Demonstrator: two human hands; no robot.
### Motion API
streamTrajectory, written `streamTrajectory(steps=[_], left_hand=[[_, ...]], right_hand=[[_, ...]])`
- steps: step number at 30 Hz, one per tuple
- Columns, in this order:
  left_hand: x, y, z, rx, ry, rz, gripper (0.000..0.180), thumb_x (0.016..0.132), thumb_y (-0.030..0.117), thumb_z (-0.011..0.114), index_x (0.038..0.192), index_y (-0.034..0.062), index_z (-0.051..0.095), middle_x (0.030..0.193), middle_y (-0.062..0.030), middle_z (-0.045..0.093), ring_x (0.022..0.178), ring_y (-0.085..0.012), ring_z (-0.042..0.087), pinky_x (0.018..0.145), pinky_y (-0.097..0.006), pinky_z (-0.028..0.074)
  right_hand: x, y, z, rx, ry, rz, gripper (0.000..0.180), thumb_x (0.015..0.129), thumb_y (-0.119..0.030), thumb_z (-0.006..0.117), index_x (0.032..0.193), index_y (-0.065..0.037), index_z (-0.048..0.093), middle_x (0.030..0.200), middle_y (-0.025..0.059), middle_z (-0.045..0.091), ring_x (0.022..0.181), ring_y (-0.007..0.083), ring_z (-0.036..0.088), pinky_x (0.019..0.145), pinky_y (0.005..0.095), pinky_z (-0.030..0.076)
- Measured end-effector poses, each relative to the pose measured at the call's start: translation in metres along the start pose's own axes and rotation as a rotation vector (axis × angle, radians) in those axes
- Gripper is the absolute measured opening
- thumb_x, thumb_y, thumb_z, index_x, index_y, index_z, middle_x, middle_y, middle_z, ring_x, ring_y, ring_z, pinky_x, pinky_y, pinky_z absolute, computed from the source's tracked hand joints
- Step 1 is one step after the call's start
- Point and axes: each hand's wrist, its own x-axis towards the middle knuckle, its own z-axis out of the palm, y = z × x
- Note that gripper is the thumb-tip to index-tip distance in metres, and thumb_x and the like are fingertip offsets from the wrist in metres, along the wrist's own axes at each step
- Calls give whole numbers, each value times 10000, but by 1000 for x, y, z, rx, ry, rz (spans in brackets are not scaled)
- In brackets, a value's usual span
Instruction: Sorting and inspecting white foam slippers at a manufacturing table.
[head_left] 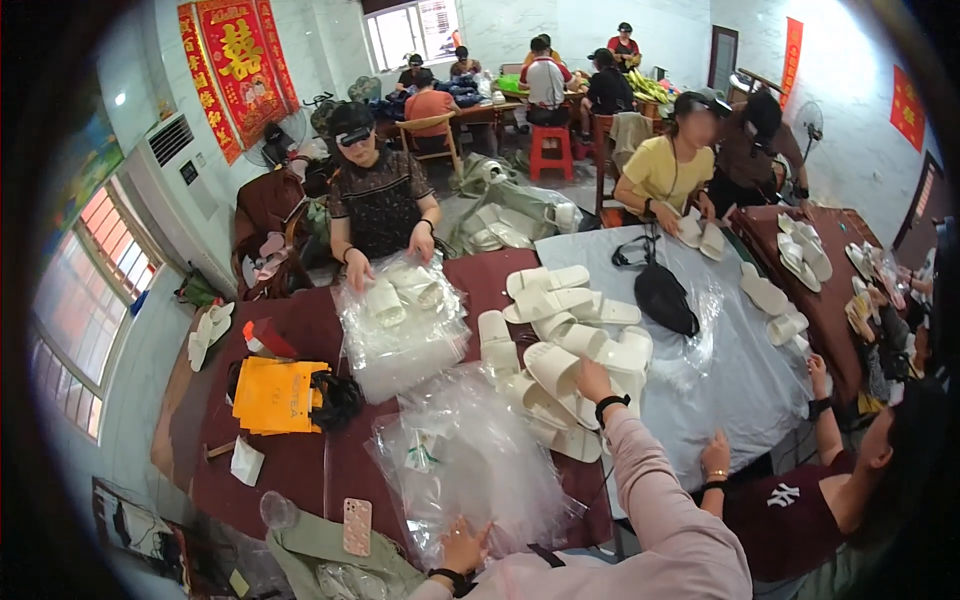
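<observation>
Over a maroon bench (290, 480), the right hand (594, 382) bends half-closed at a white slipper (553, 368) in the far pile (575, 300), its grip unclear; near left, the left hand (463, 546) spreads loosely on clear plastic bags (485, 455).

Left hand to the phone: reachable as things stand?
Probably yes: the phone lies uncovered on the grey-green cloth, left of the left hand at the clear bags, with nothing standing between.

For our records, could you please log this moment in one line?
left hand: on flat clear plastic bags | right hand: at cream slide slipper
</observation>
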Motion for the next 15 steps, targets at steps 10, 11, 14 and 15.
streamTrajectory(steps=[10,11,14,15], left_hand=[[8,-3,23,21,-20,-32,645,779,461,520,1343,411,211,1377,-267,173,1231,-486,219,894,-683,203],[9,-1,24,0,-25,-20,651,777,455,526,1344,409,209,1380,-266,166,1232,-485,216,895,-683,202],[-3,15,-7,22,-32,-16,470,829,302,485,1277,186,400,1309,-262,324,1173,-426,333,916,-567,299],[-3,12,-6,-71,-70,-21,522,801,327,507,1293,211,375,1329,-279,265,1182,-467,276,914,-614,246]], right_hand=[[31,-13,24,-145,380,167,335,696,-97,533,1024,-38,499,972,123,580,964,301,525,807,404,412],[33,-7,31,-123,508,185,432,684,-70,533,1106,-33,448,964,124,571,978,315,510,805,411,411],[41,-7,42,11,490,210,647,679,-22,518,1282,-35,283,960,167,573,989,350,510,821,442,402],[41,-15,37,160,414,302,635,691,-27,513,1282,-33,280,961,171,579,968,358,521,822,444,400]])
